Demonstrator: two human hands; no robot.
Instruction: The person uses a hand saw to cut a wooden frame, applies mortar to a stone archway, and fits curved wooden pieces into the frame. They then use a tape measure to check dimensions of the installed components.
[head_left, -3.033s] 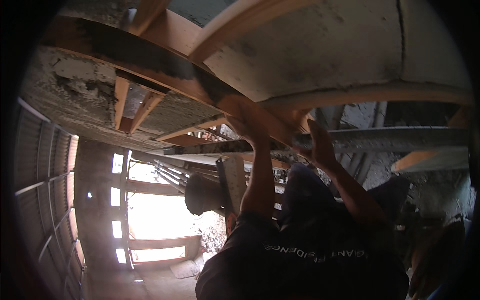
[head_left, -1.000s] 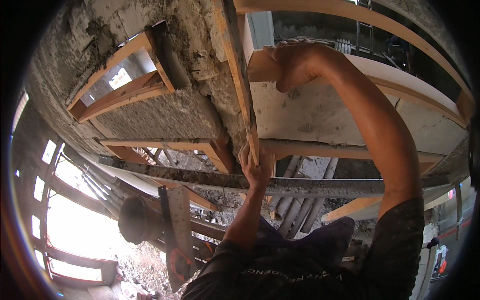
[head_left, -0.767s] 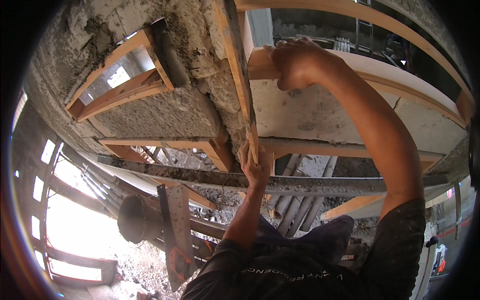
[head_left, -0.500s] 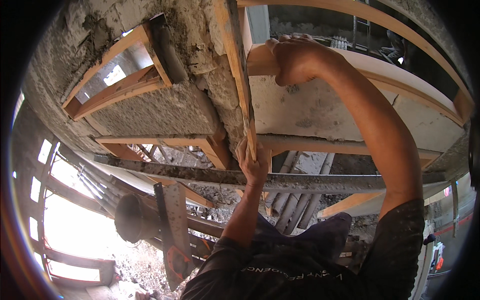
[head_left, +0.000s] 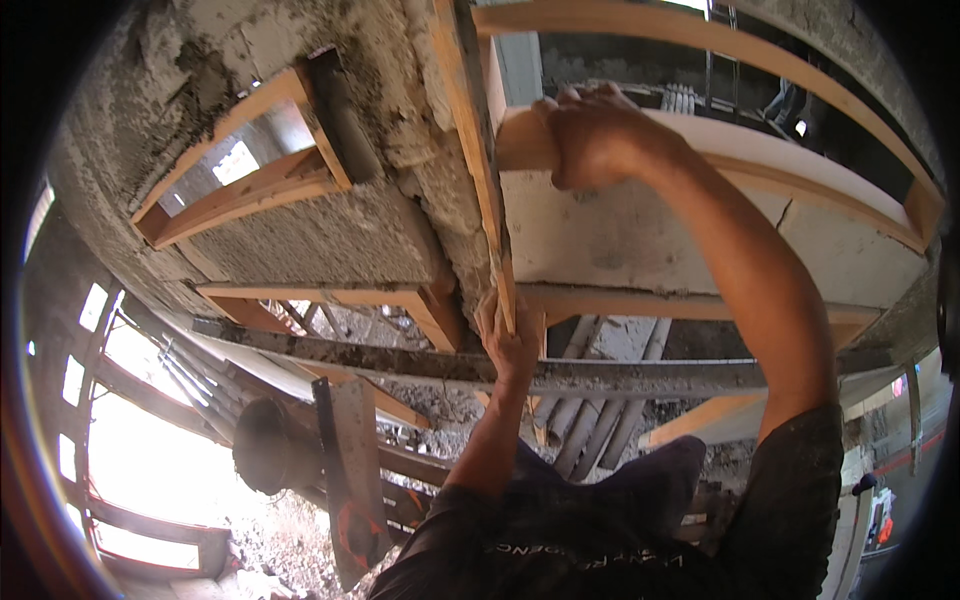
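A long, narrow wooden strip (head_left: 482, 170) runs upright against the rough wall, its face worn and smeared with mortar. My left hand (head_left: 508, 338) is closed around the strip's lower end, with the tip showing between thumb and fingers. Higher up and to the right, my right hand (head_left: 598, 140) grips a wooden window frame (head_left: 525, 140) at its lower left corner. Its fingers curl over the top of the frame's sill, partly out of sight. Plaster-grey wall (head_left: 620, 235) lies below that frame.
On the left are a smaller wooden-framed opening (head_left: 250, 205) and another wooden frame (head_left: 380, 297) below it. A dirty horizontal beam (head_left: 650, 376) crosses under my arms. A handsaw (head_left: 350, 460) hangs beside a dark bucket (head_left: 265, 445). Pipes (head_left: 590, 425) lie below. Part of a person (head_left: 785, 100) shows beyond the opening.
The whole view has shifted slightly, so the wall and frames sit a little lower. Both hands keep their holds on the strip and the window frame.
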